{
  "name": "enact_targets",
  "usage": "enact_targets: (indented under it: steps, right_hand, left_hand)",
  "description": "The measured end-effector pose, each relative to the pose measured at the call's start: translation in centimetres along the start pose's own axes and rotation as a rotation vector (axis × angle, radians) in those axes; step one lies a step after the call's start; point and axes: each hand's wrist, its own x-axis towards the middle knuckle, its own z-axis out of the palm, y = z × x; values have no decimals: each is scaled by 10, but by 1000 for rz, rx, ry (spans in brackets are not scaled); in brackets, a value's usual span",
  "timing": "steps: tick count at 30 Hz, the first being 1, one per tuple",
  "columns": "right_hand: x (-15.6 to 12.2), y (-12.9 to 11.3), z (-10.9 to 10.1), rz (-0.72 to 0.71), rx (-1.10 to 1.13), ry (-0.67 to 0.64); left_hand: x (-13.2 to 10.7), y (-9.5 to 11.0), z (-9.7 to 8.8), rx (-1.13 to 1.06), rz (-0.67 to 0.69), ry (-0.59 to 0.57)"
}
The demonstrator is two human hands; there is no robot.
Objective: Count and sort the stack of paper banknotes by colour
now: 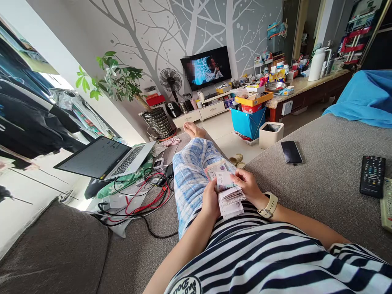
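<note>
A stack of banknotes (231,197) rests over my lap, its near ends fanned out in pale layers. My left hand (211,199) is closed on the stack's left edge, thumb on top. From the other side, my right hand (246,185) pinches the notes near their upper right corner. Pinkish and greenish notes show at the far end, with a whiter note lying over them. The fingers beneath the notes are hidden. Under the hands are blue plaid trousers (190,171) and a striped shirt (260,261).
On the grey sofa, right, lie a phone (291,152) and a black remote (372,176). Left are tangled cables (153,200) and an open laptop (101,157). Beyond my feet stand a potted plant (154,122), a television (208,67), a blue bin (247,122) and a cluttered counter (321,83).
</note>
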Motion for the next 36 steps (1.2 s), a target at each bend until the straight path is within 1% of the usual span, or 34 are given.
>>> enact_targets:
  steps: [4, 10, 13, 18, 22, 25, 27, 32, 36]
  right_hand:
    - [0, -2, 1, 15, 51, -10]
    - [-1, -5, 1, 16, 61, -30]
    - [-2, -6, 0, -2, 81, -43]
    - [-3, -8, -1, -39, 88, -44]
    - [-3, -10, -1, -62, 100, -55]
    - [-3, -12, -1, -46, 93, -57]
    - [-2, -12, -1, -34, 91, -58]
    - [-2, -7, 0, -43, 122, -72]
    - [-2, -4, 1, -55, 141, -69]
  left_hand:
    - [-1, 1, 1, 32, 11, 5]
    - [-2, 2, 4, 29, 1, -18]
    - [-2, 2, 5, 24, -17, -24]
    - [1, -1, 1, 19, 4, -35]
    - [2, 0, 0, 13, -18, -34]
    - [1, 1, 1, 12, -42, -47]
    - [1, 1, 1, -5, -53, -50]
    - [3, -1, -1, -23, -43, -4]
    - [1, 1, 0, -43, -73, -29]
